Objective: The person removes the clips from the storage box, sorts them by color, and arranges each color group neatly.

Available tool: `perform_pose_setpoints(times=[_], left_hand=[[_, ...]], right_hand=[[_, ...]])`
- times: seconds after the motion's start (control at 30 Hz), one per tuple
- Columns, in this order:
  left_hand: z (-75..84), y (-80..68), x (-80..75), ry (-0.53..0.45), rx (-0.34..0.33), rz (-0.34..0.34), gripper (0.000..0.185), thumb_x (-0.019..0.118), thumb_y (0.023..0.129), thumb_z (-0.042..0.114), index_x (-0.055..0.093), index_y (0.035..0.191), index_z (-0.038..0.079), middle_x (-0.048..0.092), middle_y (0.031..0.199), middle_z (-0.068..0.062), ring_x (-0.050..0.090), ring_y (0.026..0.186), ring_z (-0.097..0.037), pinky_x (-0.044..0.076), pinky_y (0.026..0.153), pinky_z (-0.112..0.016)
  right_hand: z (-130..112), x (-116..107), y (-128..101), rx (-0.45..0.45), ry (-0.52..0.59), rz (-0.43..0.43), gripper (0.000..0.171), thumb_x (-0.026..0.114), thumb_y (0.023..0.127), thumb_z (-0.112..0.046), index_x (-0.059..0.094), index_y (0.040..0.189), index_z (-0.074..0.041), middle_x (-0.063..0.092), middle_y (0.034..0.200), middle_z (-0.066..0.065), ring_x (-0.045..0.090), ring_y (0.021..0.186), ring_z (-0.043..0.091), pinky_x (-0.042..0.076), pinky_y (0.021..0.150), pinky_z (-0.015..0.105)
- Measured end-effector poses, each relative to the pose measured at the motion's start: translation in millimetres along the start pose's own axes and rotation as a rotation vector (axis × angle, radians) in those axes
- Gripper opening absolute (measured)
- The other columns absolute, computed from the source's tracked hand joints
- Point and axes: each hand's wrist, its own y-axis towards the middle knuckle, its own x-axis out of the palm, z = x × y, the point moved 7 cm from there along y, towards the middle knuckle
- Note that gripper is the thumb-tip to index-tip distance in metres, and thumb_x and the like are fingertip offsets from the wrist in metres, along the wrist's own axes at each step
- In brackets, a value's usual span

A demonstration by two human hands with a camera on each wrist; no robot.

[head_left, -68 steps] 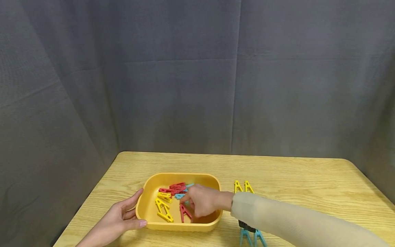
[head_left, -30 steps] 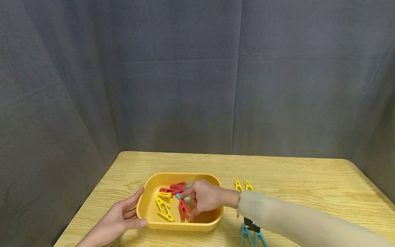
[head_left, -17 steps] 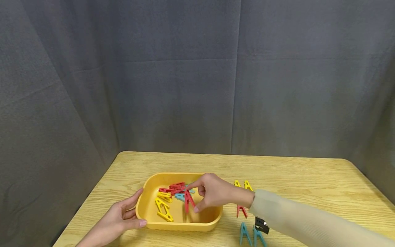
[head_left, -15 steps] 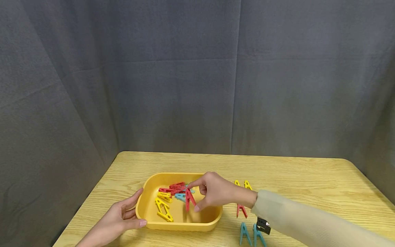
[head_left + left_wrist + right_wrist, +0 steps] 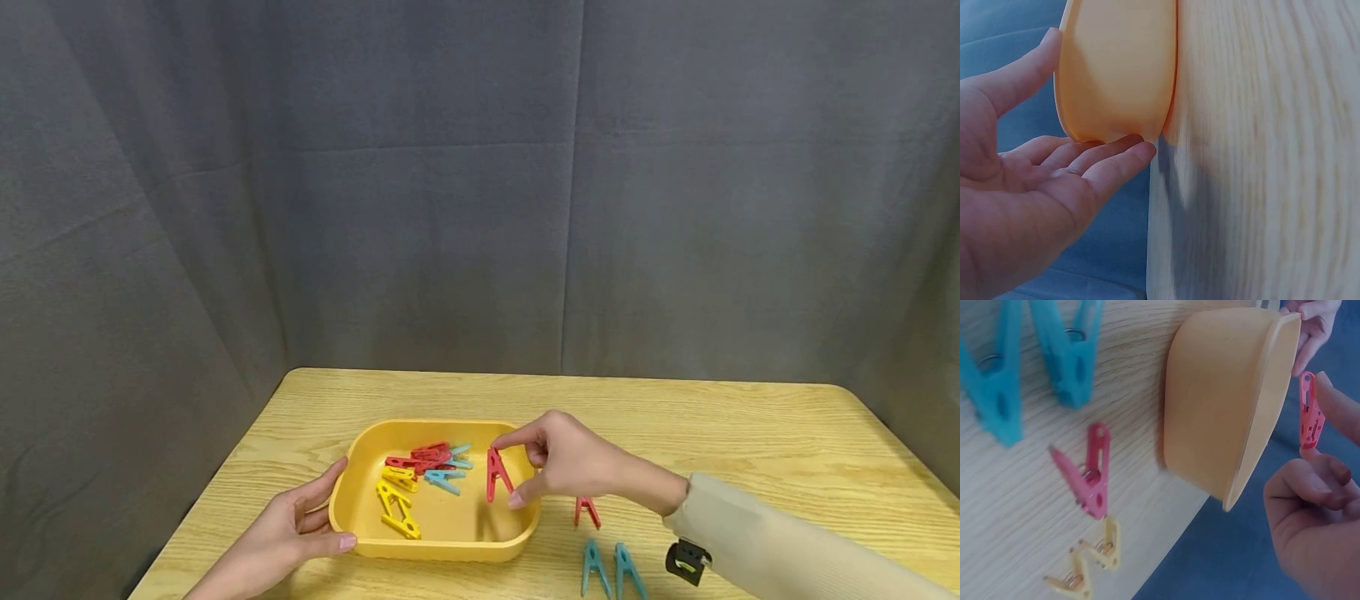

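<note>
My right hand (image 5: 577, 462) pinches a red clothespin (image 5: 495, 475) between thumb and index finger, over the right end of a yellow plastic bin (image 5: 435, 551). In the right wrist view that clothespin (image 5: 1310, 415) is beside the bin's rim, one end at the thumb and the other at a fingertip. My left hand (image 5: 288, 521) touches the bin's left end, thumb at the near corner; the left wrist view shows its fingers stretched out along the wall. Inside the bin lie red clothespins (image 5: 430, 458), light blue ones (image 5: 444, 479) and yellow ones (image 5: 399, 510).
Right of the bin on the wooden table (image 5: 720, 425) are a red clothespin (image 5: 588, 512) and two blue ones (image 5: 592, 571). Two yellow clothespins (image 5: 1105, 547), hidden behind my right hand in the head view, show in the right wrist view. A grey curtain (image 5: 420, 250) stands behind.
The right hand has reached into the bin, pinched a red clothespin, lifted it and carried it rightward toward the bin's right end. The left hand stays at the bin's left end.
</note>
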Motion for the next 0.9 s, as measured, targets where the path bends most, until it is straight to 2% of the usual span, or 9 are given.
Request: perform_pose_setpoints(times=[0.13,0.4,0.63,0.9], left_hand=[[0.2,0.2,0.4,-0.003,-0.004,-0.002,0.104,0.082,0.093,0.006,0.008,0.165,-0.009,0.007,0.170,-0.029,0.040,0.145,-0.046,0.054,0.101,-0.030],[-0.3,0.1,0.4,-0.006,-0.010,-0.002,0.103,0.080,0.095,0.006,0.006,0.166,-0.006,0.006,0.170,-0.029,0.036,0.147,-0.047,0.053,0.102,-0.030],[-0.4,0.9,0.2,0.016,-0.008,0.007,0.101,0.079,0.096,0.009,0.007,0.165,-0.007,0.005,0.170,-0.029,0.036,0.146,-0.047,0.053,0.102,-0.030],[-0.3,2.4,1.2,0.019,-0.011,-0.004,0.101,0.077,0.098,0.009,0.004,0.165,-0.007,0.001,0.170,-0.029,0.031,0.148,-0.048,0.052,0.103,-0.030]], right_hand=[[4,-9,-12,-0.007,0.036,0.020,0.056,0.094,0.078,-0.011,0.075,0.130,-0.005,0.022,0.061,-0.007,0.021,0.056,0.012,0.021,0.053,0.028],[21,-22,-34,-0.006,0.107,0.044,0.063,0.094,0.077,-0.011,0.072,0.134,-0.001,0.021,0.061,-0.007,0.020,0.056,0.010,0.024,0.054,0.026],[41,-31,-55,0.013,0.152,0.068,0.063,0.093,0.080,-0.016,0.070,0.135,0.002,0.019,0.062,-0.006,0.017,0.055,0.009,0.018,0.051,0.027],[64,-38,-80,0.045,0.180,0.100,0.062,0.091,0.083,-0.011,0.067,0.137,0.006,0.016,0.064,-0.004,0.015,0.056,0.012,0.024,0.053,0.030]])
